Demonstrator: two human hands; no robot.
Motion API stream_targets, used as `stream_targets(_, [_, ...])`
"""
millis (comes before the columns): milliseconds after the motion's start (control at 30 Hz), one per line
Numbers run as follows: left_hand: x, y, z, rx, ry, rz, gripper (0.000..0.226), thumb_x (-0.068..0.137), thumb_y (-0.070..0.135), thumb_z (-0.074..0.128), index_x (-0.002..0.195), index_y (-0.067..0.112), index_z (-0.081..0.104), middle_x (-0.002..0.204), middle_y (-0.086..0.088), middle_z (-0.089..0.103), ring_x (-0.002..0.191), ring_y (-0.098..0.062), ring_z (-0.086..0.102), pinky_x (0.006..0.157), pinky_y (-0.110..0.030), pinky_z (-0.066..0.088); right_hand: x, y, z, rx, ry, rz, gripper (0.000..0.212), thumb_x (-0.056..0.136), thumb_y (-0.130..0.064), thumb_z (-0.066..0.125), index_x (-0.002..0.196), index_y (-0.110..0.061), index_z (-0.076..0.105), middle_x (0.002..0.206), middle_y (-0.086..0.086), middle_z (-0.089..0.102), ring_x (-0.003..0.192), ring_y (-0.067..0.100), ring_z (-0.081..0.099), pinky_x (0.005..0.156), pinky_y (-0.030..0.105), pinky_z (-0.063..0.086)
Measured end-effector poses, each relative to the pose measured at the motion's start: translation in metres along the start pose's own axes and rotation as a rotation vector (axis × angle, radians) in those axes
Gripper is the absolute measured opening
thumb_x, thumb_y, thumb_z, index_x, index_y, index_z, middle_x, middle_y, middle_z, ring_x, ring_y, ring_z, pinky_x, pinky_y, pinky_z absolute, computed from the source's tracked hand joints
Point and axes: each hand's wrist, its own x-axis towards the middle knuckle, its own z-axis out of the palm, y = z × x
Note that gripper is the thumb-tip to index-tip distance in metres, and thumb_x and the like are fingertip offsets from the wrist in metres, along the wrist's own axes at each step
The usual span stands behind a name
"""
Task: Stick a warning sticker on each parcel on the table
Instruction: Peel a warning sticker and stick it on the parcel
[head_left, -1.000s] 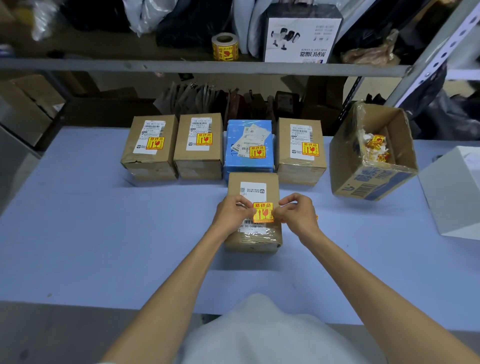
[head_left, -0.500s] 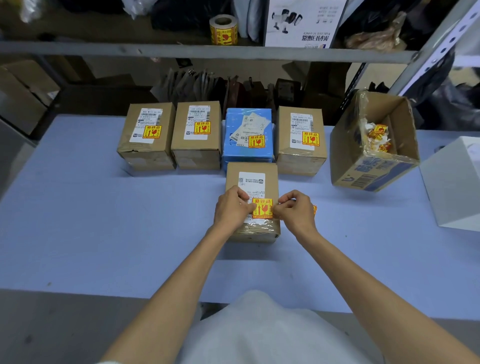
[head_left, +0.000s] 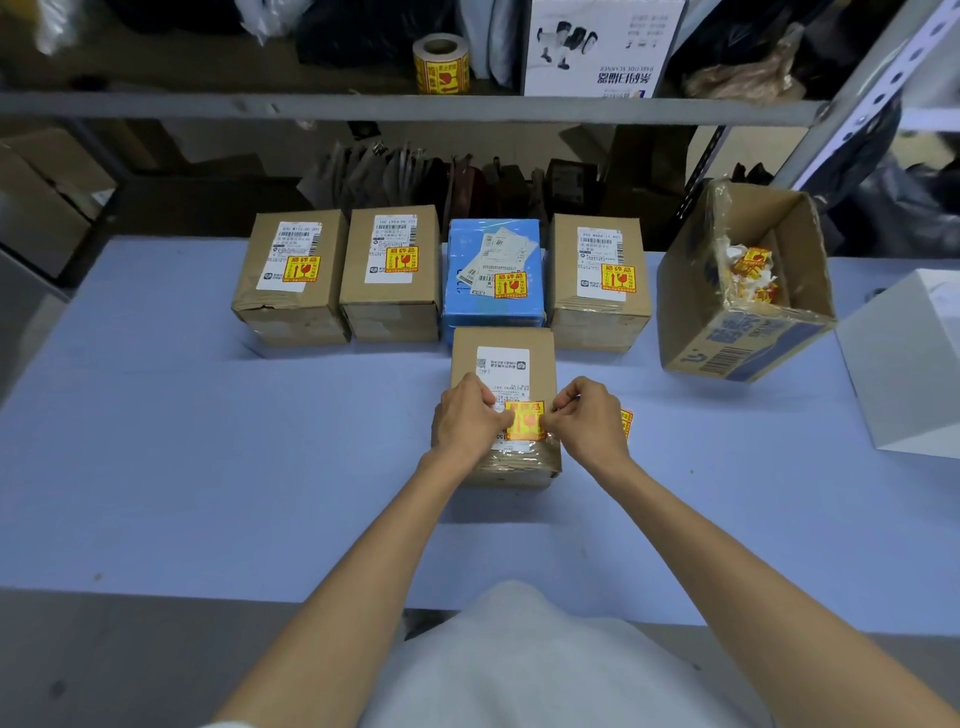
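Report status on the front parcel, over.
Left hand and right hand pinch the warning sticker by its side edges, on top of the front parcel. Four back-row parcels already stickered. Nothing in the way.

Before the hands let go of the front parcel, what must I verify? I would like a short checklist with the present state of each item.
1. Sticker sits on the front parcel: ok.
2. Sticker pressed flat everywhere: cannot tell; the left hand and right hand grip its edges.
3. Label readable: cannot tell; the sticker overlaps its lower part.
4. Every parcel in the back row carries a sticker: ok.
5. Second sticker beside the right hand, held or lying on the table: cannot tell.
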Motion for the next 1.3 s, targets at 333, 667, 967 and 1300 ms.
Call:
stream_targets(333, [0.007,0.002,-0.002,0.054,0.054,-0.016,0.037,0.082,0.048,0.068,0.090,0.016,0.053,0.100,-0.002,0.063,0.092,-0.024,0.060,0.065,-0.030,0.040,0.010,0.002,0.003,-0.098,-0.016,0.087,0.044,0.077,-0.047,0.073,0.090,-0.010,0.054,0.087,0.001,0.058,0.082,0.020,0.056,0.064,0.032,0.041])
stream_targets(667, [0.007,-0.003,-0.002,0.011,0.045,0.024,0.031,0.077,0.041,0.075,0.085,0.022,0.051,0.093,0.004,0.062,0.085,-0.020,0.058,0.062,-0.028,0.039,0.011,0.005,0.008,-0.120,-0.013,0.024,0.041,0.078,-0.040,0.075,0.093,-0.010,0.050,0.089,0.003,0.060,0.081,0.020,0.056,0.066,0.036,0.045])
stream_targets(967, [-0.005,-0.022,-0.008,-0.110,-0.074,0.243,0.025,0.065,0.033,0.085,0.085,0.034,0.071,0.070,0.012,0.063,0.071,-0.003,0.058,0.064,-0.020,0.041,-0.008,0.017,0.002,0.049,-0.071,-0.238,0.025,0.073,-0.019,0.080,0.097,-0.020,0.071,0.097,-0.004,0.051,0.078,0.004,0.054,0.068,0.020,0.044])
stream_targets(1300, [-0.002,-0.018,-0.007,-0.094,-0.054,0.224,0.027,0.063,0.036,0.085,0.086,0.030,0.072,0.068,0.009,0.063,0.070,-0.007,0.059,0.062,-0.025,0.043,-0.007,0.012,0.000,-0.015,-0.167,-0.258,0.032,0.066,-0.022,0.085,0.093,-0.018,0.068,0.095,-0.002,0.050,0.075,0.002,0.050,0.066,0.018,0.040])
